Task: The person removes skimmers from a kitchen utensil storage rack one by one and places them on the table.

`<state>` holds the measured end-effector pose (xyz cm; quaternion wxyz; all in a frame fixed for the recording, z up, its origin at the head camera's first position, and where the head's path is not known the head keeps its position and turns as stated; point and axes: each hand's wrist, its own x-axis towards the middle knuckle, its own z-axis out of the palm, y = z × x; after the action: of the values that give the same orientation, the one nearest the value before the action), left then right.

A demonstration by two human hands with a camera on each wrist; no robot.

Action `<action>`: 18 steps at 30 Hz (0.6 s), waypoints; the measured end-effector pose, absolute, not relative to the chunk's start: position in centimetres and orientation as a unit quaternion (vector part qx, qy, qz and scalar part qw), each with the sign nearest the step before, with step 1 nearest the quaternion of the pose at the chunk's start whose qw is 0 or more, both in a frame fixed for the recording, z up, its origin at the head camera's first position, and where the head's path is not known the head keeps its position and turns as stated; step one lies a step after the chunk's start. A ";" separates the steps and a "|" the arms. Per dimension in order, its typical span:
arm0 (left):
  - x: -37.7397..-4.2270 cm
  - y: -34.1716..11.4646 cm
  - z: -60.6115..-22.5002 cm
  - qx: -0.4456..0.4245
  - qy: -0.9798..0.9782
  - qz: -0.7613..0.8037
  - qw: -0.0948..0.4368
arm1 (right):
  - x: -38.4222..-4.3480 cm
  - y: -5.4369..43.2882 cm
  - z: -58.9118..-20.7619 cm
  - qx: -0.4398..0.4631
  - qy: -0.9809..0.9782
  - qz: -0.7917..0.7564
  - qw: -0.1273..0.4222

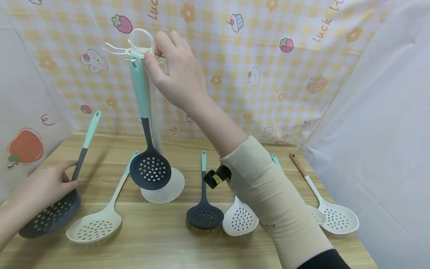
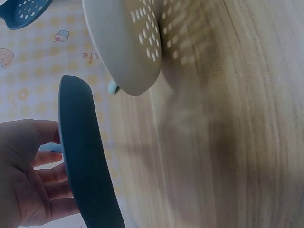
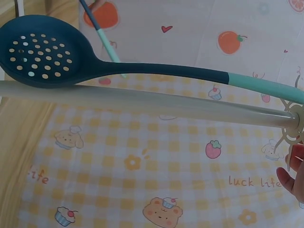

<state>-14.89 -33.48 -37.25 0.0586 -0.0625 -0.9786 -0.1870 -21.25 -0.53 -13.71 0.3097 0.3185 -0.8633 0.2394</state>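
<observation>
My left hand grips the dark shaft of a skimmer with a mint handle end, raised at the left; its bowl hides part of the fingers in the left wrist view. Higher up, my right hand pinches the white hook top of a utensil stand between thumb and fingers. From one hook hangs another dark skimmer by its mint handle, bowl down in front of the pole. A cream skimmer with a mint tip is beside the left hand's skimmer.
Right of the stand's round base are a small dark skimmer, a white skimmer and a white one with a wooden handle. My right forearm covers part of this group. A patterned cloth backs the wooden table.
</observation>
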 end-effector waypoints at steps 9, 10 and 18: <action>-14.9 -34.2 -38.1 -0.058 -0.982 -0.176 0.028 | -21.2 -0.5 -13.8 0.319 -0.863 0.240 0.311; -14.9 -34.3 -38.2 -0.055 -0.982 -0.178 0.022 | -21.2 -0.5 -13.8 0.319 -0.862 0.240 0.311; -15.0 -34.1 -38.4 -0.048 -0.981 -0.187 -0.002 | -21.3 -0.5 -13.8 0.321 -0.861 0.238 0.314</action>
<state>-14.99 -34.13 -38.40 -0.0021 -0.0481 -0.9812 -0.1871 -21.33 -0.49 -13.78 0.3137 0.3215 -0.8612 0.2380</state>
